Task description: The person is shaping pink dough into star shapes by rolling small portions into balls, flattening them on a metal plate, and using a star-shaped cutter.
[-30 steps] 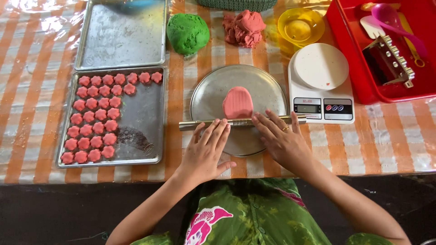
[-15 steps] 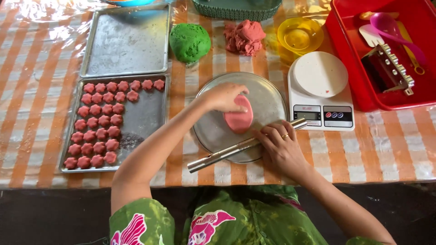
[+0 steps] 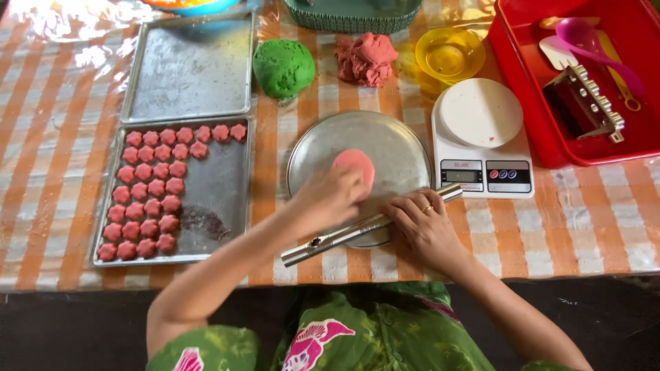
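The left hand [image 3: 330, 199] lies open on a flattened pink dough disc [image 3: 355, 167] on a round metal plate [image 3: 399, 148], the right hand [image 3: 421, 223] alongside pinning a slanted steel rolling pin [image 3: 347, 235].

Only one camera here, strapped to the person's head and looking almost straight down over the near edge of the striped table [image 3: 591, 227], so their own lap fills the bottom of the shot. It's close enough that both forearms run in from the bottom, with the round metal plate [image 3: 399, 148] pretty much dead centre. The far side gets clipped at the top, cutting off the green basket [image 3: 354, 17].
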